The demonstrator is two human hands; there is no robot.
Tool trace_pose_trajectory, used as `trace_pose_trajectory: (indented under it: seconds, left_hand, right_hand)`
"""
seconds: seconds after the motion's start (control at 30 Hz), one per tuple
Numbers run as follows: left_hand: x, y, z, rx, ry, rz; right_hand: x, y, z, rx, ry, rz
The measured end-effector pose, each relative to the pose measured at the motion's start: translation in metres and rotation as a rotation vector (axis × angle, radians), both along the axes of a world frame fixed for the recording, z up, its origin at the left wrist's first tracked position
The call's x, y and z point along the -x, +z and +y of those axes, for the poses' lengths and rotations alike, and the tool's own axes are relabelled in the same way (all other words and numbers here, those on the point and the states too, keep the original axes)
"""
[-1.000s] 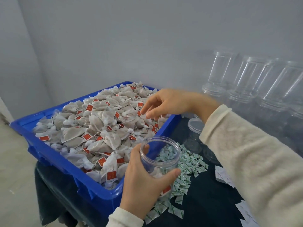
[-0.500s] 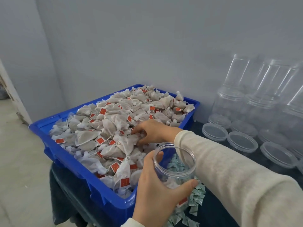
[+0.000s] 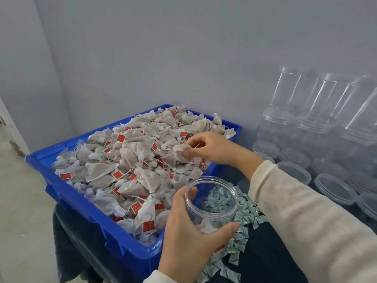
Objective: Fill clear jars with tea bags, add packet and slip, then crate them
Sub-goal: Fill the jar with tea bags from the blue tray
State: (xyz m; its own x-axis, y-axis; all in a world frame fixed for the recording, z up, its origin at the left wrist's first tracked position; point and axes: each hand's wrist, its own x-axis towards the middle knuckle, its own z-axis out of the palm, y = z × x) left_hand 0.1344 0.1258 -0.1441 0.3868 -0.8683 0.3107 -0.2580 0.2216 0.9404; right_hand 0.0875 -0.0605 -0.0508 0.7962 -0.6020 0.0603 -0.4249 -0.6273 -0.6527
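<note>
Pinching one small beige mesh tea bag point(image 3: 180, 153) between thumb and fingertips, my right hand point(image 3: 212, 147) hovers over the heap in the blue plastic crate point(image 3: 85, 203) at centre frame. My left hand point(image 3: 189, 231) wraps the clear round plastic jar point(image 3: 212, 203) at lower centre, mouth up, just beside the crate's near corner; at least one bag seems to lie in its bottom. I judge the bags featherlight, soft and crushable, with strings and red tags that could snag neighbours, so I would take each by its gathered top. The jar looks light, stiff and slick; a full wrap around its wall suits it. Small green-white packets point(image 3: 242, 227) litter the dark desk point(image 3: 271, 258) beneath.
</note>
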Motion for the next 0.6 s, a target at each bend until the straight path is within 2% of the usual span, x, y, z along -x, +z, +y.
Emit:
trace_pose_trajectory:
  seconds: [0.17, 0.27, 0.43, 0.6]
  left_hand:
    - [0.001, -0.002, 0.001, -0.04, -0.003, 0.013]
    - [0.001, -0.003, 0.0, -0.06, 0.006, -0.007]
    - [0.002, -0.004, -0.001, -0.061, -0.017, 0.043]
    - [0.003, -0.003, -0.001, -0.045, -0.004, 0.065]
  right_hand:
    - [0.04, 0.029, 0.032, -0.232, -0.046, -0.304]
    - [0.059, 0.035, 0.056, -0.34, -0.012, -0.4]
    - [0.077, 0.019, 0.084, -0.396, -0.024, -0.462]
    - [0.083, 0.014, 0.093, -0.208, -0.1, -0.32]
